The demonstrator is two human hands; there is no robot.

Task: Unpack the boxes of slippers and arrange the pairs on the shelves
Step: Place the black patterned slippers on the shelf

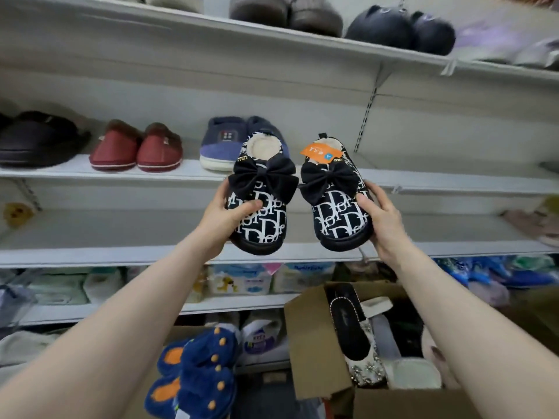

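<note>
I hold a pair of black slippers with white lettering and black bows up in front of the shelves. My left hand [222, 220] grips the left slipper [263, 216] by its toe end, thumb across the top. Around the toe of the right slipper [338, 213], which carries an orange tag, my right hand [382, 220] is curled. Both slippers hang in the air before the middle shelf [438, 184], toes toward me. An open cardboard box [314, 343] at the lower right holds several more slippers.
The middle shelf bears a dark pair [36, 140], a red pair [136, 148] and a blue pair [223, 140]. The shelf above carries grey and black plush slippers [399, 30]. Blue-and-orange plush slippers [196, 373] lie at the lower left. Packaged goods fill the lower shelves.
</note>
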